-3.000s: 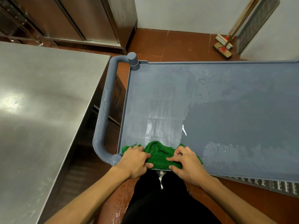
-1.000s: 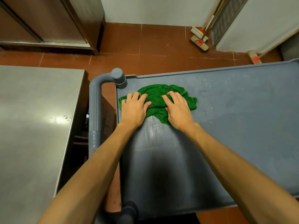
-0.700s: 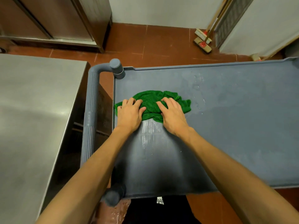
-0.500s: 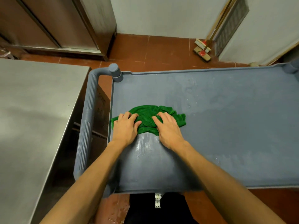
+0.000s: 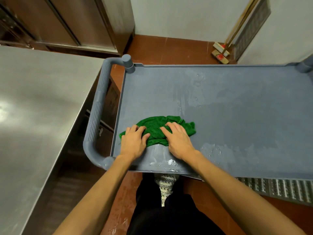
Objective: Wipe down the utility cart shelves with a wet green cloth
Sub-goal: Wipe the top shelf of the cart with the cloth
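A bunched green cloth (image 5: 156, 128) lies on the grey top shelf (image 5: 237, 119) of the utility cart, near its left end. My left hand (image 5: 133, 142) presses flat on the cloth's left part, beside the shelf's left rim. My right hand (image 5: 178, 139) presses on the cloth's right part. Both palms rest on the cloth with fingers spread forward. A wet streak (image 5: 158, 156) shines on the shelf just behind the cloth, toward the near edge. Patches of water (image 5: 194, 99) lie farther out on the shelf.
The cart's ribbed grey handle (image 5: 98, 114) curves along the left end. A steel worktable (image 5: 33, 116) stands close on the left. Steel cabinets (image 5: 76, 22) stand behind it. Brooms (image 5: 221, 53) lean at the far wall. A metal floor grate (image 5: 279, 189) runs under the cart's near right edge.
Both hands have pulled the cloth from the shelf's far left corner toward the near edge, leaving a wet streak. The view has tilted down with them.
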Demonstrator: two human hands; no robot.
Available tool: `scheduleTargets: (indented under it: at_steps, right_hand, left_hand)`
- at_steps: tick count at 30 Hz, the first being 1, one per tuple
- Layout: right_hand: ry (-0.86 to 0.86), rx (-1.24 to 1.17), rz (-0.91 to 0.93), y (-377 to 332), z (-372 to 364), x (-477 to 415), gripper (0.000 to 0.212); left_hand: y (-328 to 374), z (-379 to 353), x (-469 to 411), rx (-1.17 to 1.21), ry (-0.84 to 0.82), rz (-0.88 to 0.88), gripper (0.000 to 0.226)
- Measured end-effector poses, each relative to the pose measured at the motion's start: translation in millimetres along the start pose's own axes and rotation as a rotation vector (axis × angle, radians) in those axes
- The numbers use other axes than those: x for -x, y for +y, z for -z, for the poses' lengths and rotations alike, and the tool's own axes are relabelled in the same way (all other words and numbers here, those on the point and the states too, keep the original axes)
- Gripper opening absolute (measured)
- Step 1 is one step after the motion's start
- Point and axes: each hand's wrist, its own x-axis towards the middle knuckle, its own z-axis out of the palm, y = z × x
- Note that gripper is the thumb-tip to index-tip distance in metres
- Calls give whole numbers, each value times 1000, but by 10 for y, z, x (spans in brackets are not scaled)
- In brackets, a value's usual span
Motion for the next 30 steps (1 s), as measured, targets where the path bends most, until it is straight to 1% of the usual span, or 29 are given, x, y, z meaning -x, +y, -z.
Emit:
scheduleTargets:
  at_steps: [3,7,13,17,23,30]
  right_hand:
    - [0,-10,13,-26,2,123,66]
    - [8,-38,13,-71,20,254,58]
    - [-145,-28,-21,-170,158,359,62]
    - [-155,-29,-32,-195,185,459,62]
    - [-219,-55,-69,-236,232,532,59]
    - [-254,-117,-127,-279,295,645,55]
  left_hand:
    - [-5,-32,146,15,-10,5,41]
    - [-24,-64,280,38,-45,21,42]
    - [-17,-93,486,46,-80,41,41]
    - [-26,-104,607,59,-56,73,36]
    - [-35,-133,683,42,-41,114,36]
    - [-19,-146,759,67,-25,71,33]
